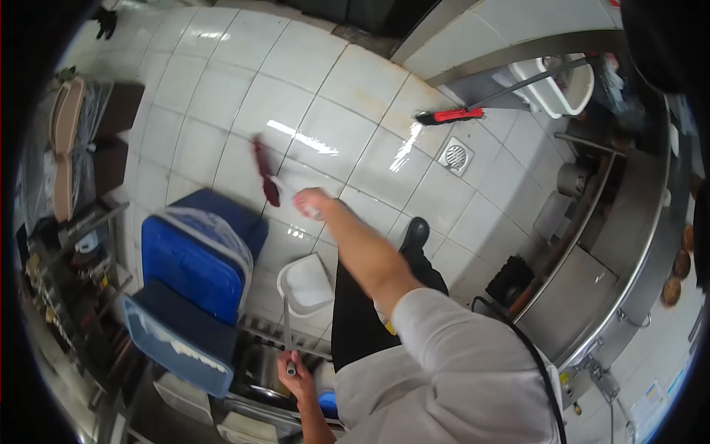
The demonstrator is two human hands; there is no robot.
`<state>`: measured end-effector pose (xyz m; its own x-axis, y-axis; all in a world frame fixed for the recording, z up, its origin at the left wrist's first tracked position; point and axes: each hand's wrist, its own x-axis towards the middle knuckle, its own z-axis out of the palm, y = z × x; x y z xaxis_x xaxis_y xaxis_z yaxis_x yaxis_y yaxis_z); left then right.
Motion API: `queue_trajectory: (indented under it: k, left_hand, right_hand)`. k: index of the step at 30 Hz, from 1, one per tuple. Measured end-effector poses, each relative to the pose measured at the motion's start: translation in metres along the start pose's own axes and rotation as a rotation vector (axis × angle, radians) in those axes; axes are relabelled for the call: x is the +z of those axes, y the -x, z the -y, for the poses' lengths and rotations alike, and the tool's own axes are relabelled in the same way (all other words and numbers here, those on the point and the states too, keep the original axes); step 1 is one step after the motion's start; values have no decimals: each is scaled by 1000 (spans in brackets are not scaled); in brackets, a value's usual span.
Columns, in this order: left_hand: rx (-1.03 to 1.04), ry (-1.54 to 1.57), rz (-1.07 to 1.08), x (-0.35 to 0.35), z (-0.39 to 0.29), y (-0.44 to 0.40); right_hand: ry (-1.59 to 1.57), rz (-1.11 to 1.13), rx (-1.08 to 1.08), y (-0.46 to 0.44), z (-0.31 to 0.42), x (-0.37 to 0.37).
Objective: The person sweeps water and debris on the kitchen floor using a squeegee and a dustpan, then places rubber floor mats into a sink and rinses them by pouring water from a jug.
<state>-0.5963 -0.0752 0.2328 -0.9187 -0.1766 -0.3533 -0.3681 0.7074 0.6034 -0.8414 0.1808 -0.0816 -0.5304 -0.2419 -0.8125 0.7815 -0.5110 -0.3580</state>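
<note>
My left hand (pixel 297 379) is wrapped around the grey handle of a long-handled dustpan (pixel 309 285), whose white pan rests on the tiled floor. My right arm reaches forward over the floor. At its end my right hand (pixel 312 203) is closed around the pale handle of a broom (pixel 265 172); the handle is foreshortened and mostly hidden by the hand. The dark red broom head is smeared by motion and lies just beyond the hand, ahead of the dustpan. My shoe (pixel 416 233) stands to the right of the pan.
A blue bin (pixel 194 259) with a clear liner stands left of the dustpan, beside a grey-blue tub (pixel 177 348). A red-and-black broom (pixel 451 116) leans near a floor drain (pixel 455 156). Steel counters (pixel 569 296) run along the right; brown-rimmed containers (pixel 68 118) stand at left.
</note>
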Motion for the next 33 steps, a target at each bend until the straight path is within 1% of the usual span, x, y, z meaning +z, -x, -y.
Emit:
queue_trajectory:
  k: [1, 2, 3, 4, 6, 7, 8, 9, 10, 11, 12, 13, 14, 16, 17, 18, 19, 21, 22, 23, 25, 26, 27, 29, 31, 33]
  left_hand:
    - [43, -21, -7, -4, -15, -11]
    - [38, -16, -8, -8, -13, -19]
    - [30, -10, -14, -12, -12, -25]
    - [34, 8, -1, -16, -11, -31]
    - [44, -45, -6, -14, -17, -49]
    - [61, -24, -7, -10, -27, -58]
    - [27, 6, 23, -9, -42, -68]
    - [-12, 23, 57, -10, -52, -74]
    - [86, -21, 26, -6, -51, -82]
    - [99, -36, 44, -6, -53, -89]
    - [122, -11, 64, 1, -55, -96]
    - [140, 11, 82, 7, -57, -99]
    - [67, 19, 129, 10, -71, -103]
    - [93, 20, 128, 17, -92, -110]
    - [122, 42, 119, 22, -104, -116]
    - [211, 17, 119, 27, -125, -122]
    - [222, 2, 122, 30, -130, -128]
    - [236, 13, 98, 38, -140, -136]
    - [209, 52, 104, 43, -151, -141]
    - [224, 50, 114, 48, -163, -146]
    - [241, 140, 155, 70, -191, -164]
    - [286, 139, 172, 84, -196, -178]
    - [320, 141, 200, 99, -216, -190]
    - [328, 136, 237, 134, -269, -210]
    - [413, 66, 306, 171, -312, -233]
    - [599, 11, 373, 216, -340, -259]
  right_hand:
    - [18, 72, 58, -7, 1, -59]
    - [-237, -36, -5, 27, 3, -105]
    - [8, -93, 65, 86, 40, -138]
    - [-57, -14, 128, 123, 52, -178]
    - [-199, -30, -11, 125, 17, -254]
    - [-89, -164, -205, 141, 22, -238]
    - [14, -295, -395, 158, 27, -206]
    - [97, -431, -144, 175, 50, -166]
    - [-11, -518, -15, 193, 70, -128]
    - [-290, -485, -21, 202, 77, -105]
    - [-353, -236, -102, 188, 68, -103]
    - [-247, -302, -59, 197, 105, -72]
    - [-225, -127, -107, 173, 111, -71]
    - [-2, -46, -189, 101, 129, -88]
    - [-200, -117, -124, 92, 146, -102]
    - [-399, -184, -58, 81, 165, -116]
    - [-468, -143, -59, 37, 146, -173]
    - [-866, 10, 18, 70, 155, -247]
    - [-1054, 75, 79, 89, 162, -283]
    - [-952, -123, -41, 120, 166, -289]
    - [-778, -281, -49, 145, 164, -301]
    - [-616, -364, -111, 159, 157, -295]
    - [-457, -450, -166, 173, 146, -288]
    - [-427, -404, -197, 241, 144, -272]
    - [-302, -345, -187, 270, 123, -274]
    - [-298, -459, -203, 321, 101, -257]
